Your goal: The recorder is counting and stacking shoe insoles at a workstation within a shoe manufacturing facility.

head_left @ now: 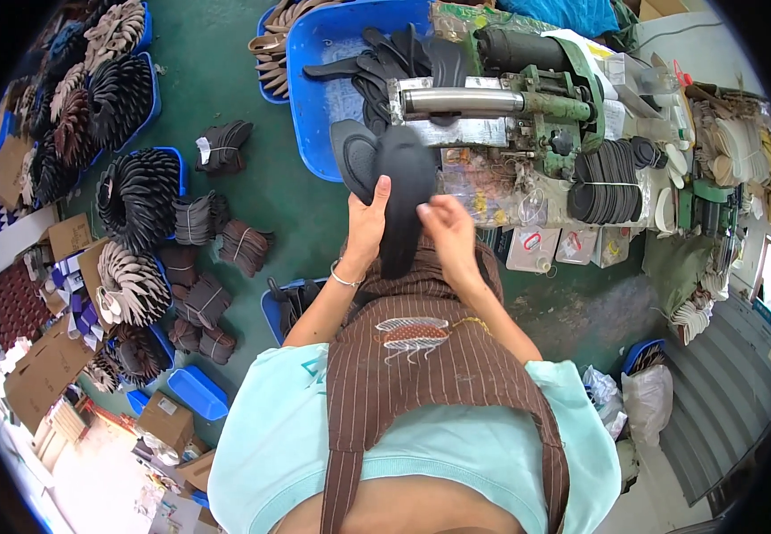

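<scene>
Two black shoe insoles (pixel 408 185) are held up in front of my apron, fanned apart. Around their inner edges my left hand (pixel 367 222) is closed, with its thumb upright against them. The left-hand piece (pixel 353 153) shows a paler rim; the right-hand one is long and smooth, its upper end slightly blurred. My right hand (pixel 451 238) is at the right edge of the long piece, its fingers curled together and a fingertip against or very near it. What those fingers pinch, if anything, cannot be made out.
Ahead, a blue tub (pixel 314 133) holds loose black insoles (pixel 383 71). To its right is a green machine with a metal roller (pixel 461 101) on a bench, beside a banded black stack (pixel 606 182). Tied bundles (pixel 205 301) and filled blue tubs stand on the left floor.
</scene>
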A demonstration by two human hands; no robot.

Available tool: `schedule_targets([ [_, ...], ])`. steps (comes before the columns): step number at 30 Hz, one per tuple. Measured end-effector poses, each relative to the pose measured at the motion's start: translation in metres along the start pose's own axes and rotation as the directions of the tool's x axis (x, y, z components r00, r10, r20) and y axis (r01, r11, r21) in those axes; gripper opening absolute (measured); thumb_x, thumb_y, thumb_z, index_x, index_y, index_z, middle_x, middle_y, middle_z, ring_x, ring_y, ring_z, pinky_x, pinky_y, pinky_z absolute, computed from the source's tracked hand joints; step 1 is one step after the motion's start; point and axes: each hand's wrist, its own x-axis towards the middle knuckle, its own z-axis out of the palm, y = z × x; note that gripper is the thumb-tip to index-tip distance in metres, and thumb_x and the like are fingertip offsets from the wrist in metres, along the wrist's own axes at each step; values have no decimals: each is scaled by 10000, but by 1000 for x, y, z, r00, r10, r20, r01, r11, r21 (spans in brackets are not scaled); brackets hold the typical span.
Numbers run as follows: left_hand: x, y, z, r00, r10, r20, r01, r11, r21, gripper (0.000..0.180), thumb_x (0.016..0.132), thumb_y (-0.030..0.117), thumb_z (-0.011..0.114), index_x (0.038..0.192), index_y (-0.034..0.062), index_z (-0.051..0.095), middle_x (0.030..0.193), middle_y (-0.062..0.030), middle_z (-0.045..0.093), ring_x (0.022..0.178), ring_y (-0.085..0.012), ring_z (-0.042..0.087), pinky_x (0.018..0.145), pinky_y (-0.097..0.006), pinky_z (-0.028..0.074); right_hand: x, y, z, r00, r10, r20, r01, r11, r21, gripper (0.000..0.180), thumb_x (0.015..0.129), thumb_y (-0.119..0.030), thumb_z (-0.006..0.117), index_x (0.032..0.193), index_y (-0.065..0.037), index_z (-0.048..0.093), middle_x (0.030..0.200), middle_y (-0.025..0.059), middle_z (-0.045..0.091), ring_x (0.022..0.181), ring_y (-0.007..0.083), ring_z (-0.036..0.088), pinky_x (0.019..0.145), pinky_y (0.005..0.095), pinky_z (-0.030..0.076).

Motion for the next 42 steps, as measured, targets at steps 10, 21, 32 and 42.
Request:
schedule_targets([
  [10, 0, -4, 4, 938, -279, 204, 305, 946, -107, 510, 955, 445, 395, 1193, 12, 520, 1096, -68, 590, 972, -123, 562, 849, -251, 445, 8, 4, 1, 959, -118, 256, 67, 977, 200, 176, 859, -93, 611, 998, 12, 593, 844, 31, 643, 776, 73, 592, 624, 234, 471],
  [21, -8, -29, 14, 943, -318, 101, 280, 918, 280, 549, 946, 346, 468, 1393, 78, 296, 1320, -154, 440, 1157, -255, 487, 922, -379, 423, 59, 19, -95, 963, -165, 212, 183, 981, -67, 190, 845, -160, 629, 956, -5, 635, 768, 57, 670, 664, 122, 645, 581, 249, 501],
  [32, -29, -78, 147, 885, -430, 179, 260, 775, 576, 492, 900, 208, 567, 1333, 57, 390, 1161, -102, 583, 1027, -184, 567, 844, -321, 447, 209, 39, -356, 780, 594, -197, 191, 74, 979, 1070, 624, -575, 748, 1371, -16, 225, 1383, 147, 309, 1301, 275, 279, 1057, 485, 223],
  [42, -12, -110, 403, 528, -29, 848, -813, 269, 516, 524, 787, 75, 646, 1269, 22, 447, 1156, -168, 545, 1078, -333, 517, 904, -361, 415, 172, 48, -398, 503, 839, -208, 114, 174, 978, 557, 623, -346, 735, 998, -22, 480, 849, 71, 512, 649, 173, 495, 481, 327, 404],
])
